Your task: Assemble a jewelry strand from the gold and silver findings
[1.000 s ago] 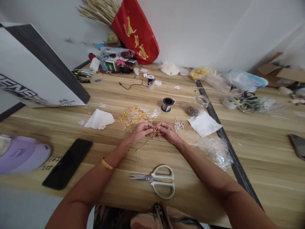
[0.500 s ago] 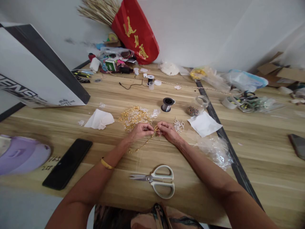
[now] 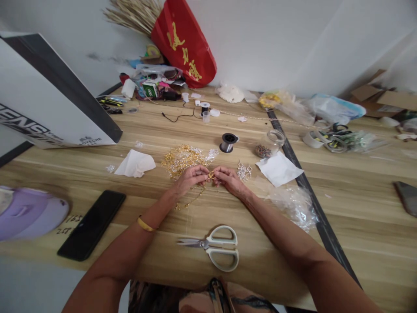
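My left hand [image 3: 190,178] and my right hand [image 3: 229,178] meet over the wooden table [image 3: 97,174], fingers pinched together on a small gold ring piece [image 3: 211,175]. A thin gold chain [image 3: 190,201] trails from it toward me on the tabletop. Just beyond my left hand lies a heap of gold findings [image 3: 182,158]. A few silver hooks [image 3: 244,170] lie just right of my right hand. A yellow band [image 3: 145,224] circles my left wrist.
White-handled scissors [image 3: 215,248] lie near me. A black phone [image 3: 92,224] and a purple cap [image 3: 31,213] sit left, a tissue [image 3: 135,164] and white box [image 3: 42,95] beyond. A wire spool [image 3: 228,142], bead jar [image 3: 269,145], white paper [image 3: 278,169] and crumpled plastic [image 3: 293,204] are right.
My hands have stayed together on the gold piece with small finger movements; the view has shifted slightly. Nothing else has moved.
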Demonstrator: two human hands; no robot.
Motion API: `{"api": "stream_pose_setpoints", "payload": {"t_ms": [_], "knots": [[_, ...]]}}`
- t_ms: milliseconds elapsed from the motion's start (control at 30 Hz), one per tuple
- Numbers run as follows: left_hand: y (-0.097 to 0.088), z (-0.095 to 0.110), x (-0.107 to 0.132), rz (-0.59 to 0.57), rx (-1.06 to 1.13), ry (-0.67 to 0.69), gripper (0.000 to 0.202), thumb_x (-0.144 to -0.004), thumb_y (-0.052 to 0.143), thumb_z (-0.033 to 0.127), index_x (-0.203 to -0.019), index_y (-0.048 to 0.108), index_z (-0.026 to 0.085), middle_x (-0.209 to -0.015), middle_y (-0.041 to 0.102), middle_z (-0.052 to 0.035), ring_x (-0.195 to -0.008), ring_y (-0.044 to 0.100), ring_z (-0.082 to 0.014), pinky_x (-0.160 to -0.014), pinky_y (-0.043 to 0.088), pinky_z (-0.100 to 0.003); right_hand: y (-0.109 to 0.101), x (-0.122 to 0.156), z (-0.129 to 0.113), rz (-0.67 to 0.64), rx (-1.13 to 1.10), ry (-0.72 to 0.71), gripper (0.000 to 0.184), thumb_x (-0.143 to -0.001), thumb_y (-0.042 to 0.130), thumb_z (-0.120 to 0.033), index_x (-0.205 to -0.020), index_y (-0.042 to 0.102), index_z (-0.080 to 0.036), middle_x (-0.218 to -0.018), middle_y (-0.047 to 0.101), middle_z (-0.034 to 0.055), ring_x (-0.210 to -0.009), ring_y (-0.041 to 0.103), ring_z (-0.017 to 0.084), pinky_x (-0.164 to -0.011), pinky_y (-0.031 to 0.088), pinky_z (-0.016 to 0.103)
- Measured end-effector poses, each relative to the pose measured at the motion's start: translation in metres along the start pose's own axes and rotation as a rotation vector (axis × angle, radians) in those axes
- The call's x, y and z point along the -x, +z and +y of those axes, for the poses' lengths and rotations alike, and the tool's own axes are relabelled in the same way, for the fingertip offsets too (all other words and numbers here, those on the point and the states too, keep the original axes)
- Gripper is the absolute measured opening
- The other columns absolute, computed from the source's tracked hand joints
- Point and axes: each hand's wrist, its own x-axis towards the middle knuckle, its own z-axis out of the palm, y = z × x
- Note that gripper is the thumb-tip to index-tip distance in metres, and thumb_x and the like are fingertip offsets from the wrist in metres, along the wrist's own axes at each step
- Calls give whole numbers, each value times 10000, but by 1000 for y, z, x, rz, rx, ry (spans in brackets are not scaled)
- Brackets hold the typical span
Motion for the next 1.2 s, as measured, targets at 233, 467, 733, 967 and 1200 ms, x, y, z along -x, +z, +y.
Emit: {"api": "stream_pose_setpoints", "payload": {"t_ms": [233,467,733,967,1200], "knots": [[3,6,2,-6,-70,48,275,-681,731,335,-810,602,128,-701,601,-5,-614,534,-92,-589,407,-218,4,1,-3,-19,59,6,272,-779,684,-415,-797,630,-149,-612,589,-17,-546,545,91,-547,466,216],[5,5,-1,26,-138,100,264,-660,732,351,-728,598,134,-674,580,-2,-628,531,-108,-609,405,-230,6,2,-6,-41,119,9,328,-766,679,-463,-736,603,-145,-613,577,-17,-533,530,84,-546,459,213],[5,2,-4,92,-236,61,224,-667,695,336,-666,577,145,-612,562,14,-571,492,-100,-559,373,-221,10,5,-11,-39,246,9,359,-785,640,-469,-915,613,-136,-683,593,0,-562,544,93,-540,465,216],[9,6,-3,133,-258,56,243,-684,690,358,-652,576,145,-577,529,30,-544,455,-90,-540,346,-217,15,9,-6,-54,373,-134,414,-764,671,-405,-1063,567,-139,-710,545,-26,-595,480,84,-548,405,203],[10,3,-5,122,-250,55,256,-678,685,373,-651,565,149,-566,512,33,-524,441,-88,-524,334,-219,16,11,-6,6,419,-182,350,-812,618,-444,-995,544,-155,-693,539,-29,-570,484,89,-533,399,212]]}}
